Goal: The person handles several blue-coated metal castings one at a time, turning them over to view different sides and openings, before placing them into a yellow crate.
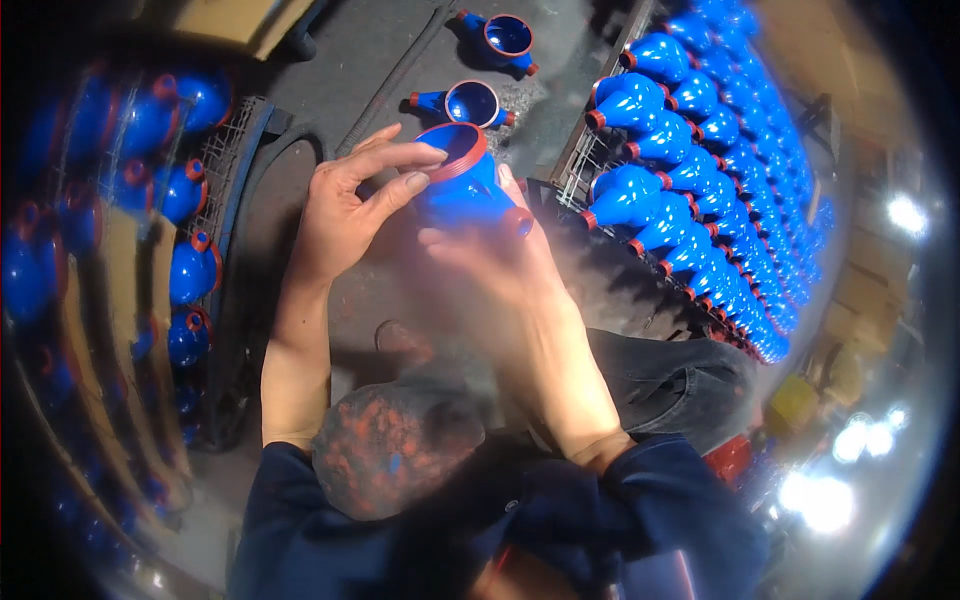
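Note:
A glossy blue water meter body with a red threaded rim is held up in front of me, its round opening tilted up and a red pipe end at its lower right. My left hand closes on the rim, with the index fingertip over its edge and the thumb beside it outside. From below and the right, my right hand grips the body; motion smears its palm and thumb. Two more meter bodies, a nearer one and a farther one, sit on the floor beyond, openings upward.
On the right, a wire rack carries dense rows of blue bodies with red ends. More blue bodies stand at left, among cardboard strips. A dark hose crosses the floor. A grey, red-stained cloth-like surface lies below my hands.

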### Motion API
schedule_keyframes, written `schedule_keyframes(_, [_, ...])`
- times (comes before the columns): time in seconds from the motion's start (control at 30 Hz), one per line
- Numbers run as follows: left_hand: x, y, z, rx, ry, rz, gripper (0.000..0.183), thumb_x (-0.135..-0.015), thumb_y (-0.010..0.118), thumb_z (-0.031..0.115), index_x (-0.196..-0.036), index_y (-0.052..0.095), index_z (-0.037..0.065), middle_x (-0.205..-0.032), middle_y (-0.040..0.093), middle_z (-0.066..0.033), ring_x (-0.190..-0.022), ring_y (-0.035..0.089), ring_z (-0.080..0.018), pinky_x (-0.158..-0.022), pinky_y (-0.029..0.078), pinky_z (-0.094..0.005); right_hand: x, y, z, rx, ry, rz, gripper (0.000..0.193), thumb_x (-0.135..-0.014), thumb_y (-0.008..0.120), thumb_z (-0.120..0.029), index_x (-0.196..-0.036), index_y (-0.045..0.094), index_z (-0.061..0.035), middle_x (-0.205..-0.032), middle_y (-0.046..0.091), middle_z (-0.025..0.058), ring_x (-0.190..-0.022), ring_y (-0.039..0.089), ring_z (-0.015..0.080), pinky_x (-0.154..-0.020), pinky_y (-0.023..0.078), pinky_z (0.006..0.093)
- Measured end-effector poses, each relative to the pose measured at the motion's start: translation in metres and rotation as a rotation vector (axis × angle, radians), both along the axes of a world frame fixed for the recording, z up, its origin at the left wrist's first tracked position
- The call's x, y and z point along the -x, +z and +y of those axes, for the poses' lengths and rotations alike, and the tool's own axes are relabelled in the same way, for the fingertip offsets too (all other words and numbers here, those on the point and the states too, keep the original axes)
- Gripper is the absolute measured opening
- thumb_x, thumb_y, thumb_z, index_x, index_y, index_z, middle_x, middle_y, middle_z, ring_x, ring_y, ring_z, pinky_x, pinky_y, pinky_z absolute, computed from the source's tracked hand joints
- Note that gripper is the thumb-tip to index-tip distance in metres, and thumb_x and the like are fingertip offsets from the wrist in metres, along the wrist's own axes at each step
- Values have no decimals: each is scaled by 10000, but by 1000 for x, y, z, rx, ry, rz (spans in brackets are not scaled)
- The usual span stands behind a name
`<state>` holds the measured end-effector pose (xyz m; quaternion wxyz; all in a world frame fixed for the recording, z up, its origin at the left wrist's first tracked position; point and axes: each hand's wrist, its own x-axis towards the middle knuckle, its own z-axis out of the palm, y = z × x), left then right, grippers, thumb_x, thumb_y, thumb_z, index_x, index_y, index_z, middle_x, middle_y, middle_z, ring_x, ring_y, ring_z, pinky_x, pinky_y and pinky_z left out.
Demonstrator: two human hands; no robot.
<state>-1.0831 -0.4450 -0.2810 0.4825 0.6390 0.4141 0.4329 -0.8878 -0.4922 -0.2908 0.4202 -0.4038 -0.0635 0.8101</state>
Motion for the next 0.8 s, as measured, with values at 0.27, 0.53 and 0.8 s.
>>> schedule_keyframes(0.27, [9,1,-2,-49,-42,-10,217,-884,666,8,-1099,685,-20,-998,730,-106,-1016,673,-190,-1146,336,-499,5,27,5,-37,-25,-124,735,-1006,391,-568,-1374,394,68,-1137,634,258,-818,721,338,-665,647,383])
schedule_keyframes(0.53, [10,5,0,-9,-48,-21,215,-884,665,35,-1093,696,-5,-1025,730,-91,-1042,665,-203,-1143,341,-471,4,15,8,26,-24,-68,736,-1005,393,-571,-1390,378,56,-1159,621,262,-841,717,344,-671,646,384])
schedule_keyframes(0.8, [0,32,24,-169,-132,-33,199,-907,638,28,-1100,667,-6,-1014,695,-121,-1021,643,-229,-1125,340,-535,3,37,9,16,-104,187,722,-1020,345,-565,-1432,334,27,-1230,584,264,-942,693,375,-765,632,415])
